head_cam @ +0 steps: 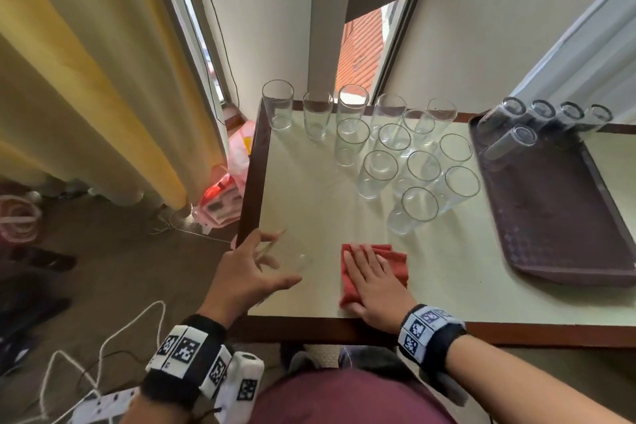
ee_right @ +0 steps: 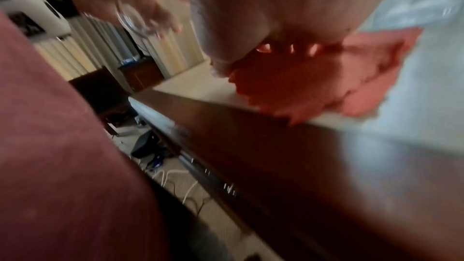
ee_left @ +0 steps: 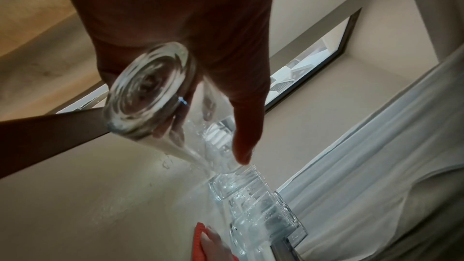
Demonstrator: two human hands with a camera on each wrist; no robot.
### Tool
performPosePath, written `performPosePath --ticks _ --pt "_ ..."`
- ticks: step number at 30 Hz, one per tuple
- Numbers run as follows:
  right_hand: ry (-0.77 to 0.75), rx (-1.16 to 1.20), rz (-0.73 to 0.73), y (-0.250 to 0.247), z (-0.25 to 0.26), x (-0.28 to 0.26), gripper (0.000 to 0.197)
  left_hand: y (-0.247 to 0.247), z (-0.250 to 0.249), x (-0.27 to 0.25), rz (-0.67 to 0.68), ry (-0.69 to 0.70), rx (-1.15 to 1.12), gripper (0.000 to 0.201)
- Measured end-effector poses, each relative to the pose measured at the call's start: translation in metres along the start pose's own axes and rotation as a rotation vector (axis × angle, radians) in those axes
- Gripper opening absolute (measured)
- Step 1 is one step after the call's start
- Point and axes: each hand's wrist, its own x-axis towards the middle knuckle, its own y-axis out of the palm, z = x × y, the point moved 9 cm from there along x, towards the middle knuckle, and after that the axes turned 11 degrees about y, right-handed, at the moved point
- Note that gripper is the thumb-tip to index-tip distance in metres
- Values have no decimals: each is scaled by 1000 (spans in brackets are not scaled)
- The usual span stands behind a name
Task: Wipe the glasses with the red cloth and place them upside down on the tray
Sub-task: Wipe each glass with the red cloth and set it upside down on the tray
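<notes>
A person's left hand (head_cam: 247, 272) curls around a clear, straight-sided drinking glass (head_cam: 285, 253), tilted above the near-left corner of the pale, dark-edged tabletop (head_cam: 303, 210); the left wrist view shows its thick base (ee_left: 148, 90) toward the camera with the fingers wrapped round the wall. The right hand (head_cam: 373, 280) lies flat, fingers straight and together, on the folded red cloth (head_cam: 395, 260) near the front edge; it presses the cloth and does not grip it. Five clear tumblers (head_cam: 540, 117) stand upside down at the far end of the dark brown plastic tray (head_cam: 568, 224), which sits on the right side of the table. About fourteen upright clear glasses (head_cam: 395, 151) crowd the far half of the table, from the far-left corner toward the tray. By this count, the job looks roughly a quarter done: five glasses racked, one in hand apparently awaiting its wipe, and the upright group presumably to follow. Most of the tray's near surface stands free for them. Whether the held glass has been wiped cannot be told from these views.
</notes>
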Motion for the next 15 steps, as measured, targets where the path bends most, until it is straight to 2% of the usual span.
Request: performPosePath --ticks 2,5,7,10,12,15 --pt "45 6 21 16 -1 0 110 5 0 -1 21 -15 -73 68" --pt "66 7 14 14 -1 2 116 16 -13 2 51 0 -193 79" --pt "74 -17 102 14 0 3 120 25 -28 6 68 22 -279 79" --pt "80 78 220 -1 4 -2 120 38 -50 12 89 56 -380 79" --pt "92 275 220 -24 2 -8 107 43 -63 15 96 95 -377 81" --pt "88 797 255 -63 -16 -27 96 51 -84 21 79 119 -437 81"
